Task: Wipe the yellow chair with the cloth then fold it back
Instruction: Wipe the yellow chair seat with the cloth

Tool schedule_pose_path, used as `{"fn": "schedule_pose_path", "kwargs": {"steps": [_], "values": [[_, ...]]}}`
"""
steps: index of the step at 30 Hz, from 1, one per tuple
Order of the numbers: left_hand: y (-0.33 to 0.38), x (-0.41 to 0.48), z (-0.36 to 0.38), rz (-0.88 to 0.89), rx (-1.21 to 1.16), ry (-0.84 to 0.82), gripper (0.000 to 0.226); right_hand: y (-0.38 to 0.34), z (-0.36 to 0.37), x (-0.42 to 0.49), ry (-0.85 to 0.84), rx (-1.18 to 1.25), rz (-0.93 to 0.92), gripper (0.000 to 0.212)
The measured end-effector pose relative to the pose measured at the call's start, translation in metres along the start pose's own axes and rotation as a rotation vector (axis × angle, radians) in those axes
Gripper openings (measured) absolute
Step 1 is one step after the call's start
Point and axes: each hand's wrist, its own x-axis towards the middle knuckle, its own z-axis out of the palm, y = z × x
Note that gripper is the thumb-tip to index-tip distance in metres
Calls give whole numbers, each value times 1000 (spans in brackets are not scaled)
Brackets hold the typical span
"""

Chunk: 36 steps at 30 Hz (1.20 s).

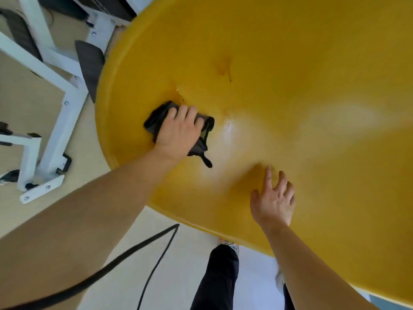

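Note:
The yellow chair (279, 90) fills most of the head view, its glossy seat curving from upper left to lower right. A crumpled dark cloth (156, 118) lies on the seat's left part, and my left hand (178, 130) presses down on it, fingers curled over the cloth. Wet streaks and a dark mark show on the seat just beyond the cloth. My right hand (273, 200) rests flat on the seat near its front edge, fingers spread, holding nothing.
A white metal frame (55, 121) with bolted feet stands on the beige floor at the left, close to the chair's rim. A black cable (143, 245) loops across the floor below. My dark-trousered leg (219, 278) stands under the seat's front edge.

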Motion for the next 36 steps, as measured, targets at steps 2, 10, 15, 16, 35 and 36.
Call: {"fn": "schedule_pose_path", "kwargs": {"steps": [2, 10, 15, 16, 35, 36], "values": [[-35, 4, -15, -48, 60, 32, 18, -24, -8, -2, 7, 43, -27, 75], [9, 45, -1, -552, -246, 255, 16, -67, 1, 16, 199, 153, -165, 80], [157, 10, 22, -208, -639, -33, 24, -36, 21, 25, 281, 152, -122, 78], [165, 6, 21, -113, -627, -63, 25, -28, 23, 21, 272, 130, -120, 78], [1, -92, -7, -423, -221, -55, 13, -69, -23, -2, 151, 190, -164, 83], [31, -103, 4, -427, -317, -112, 14, -63, -16, -2, 146, 183, -167, 83]]}}
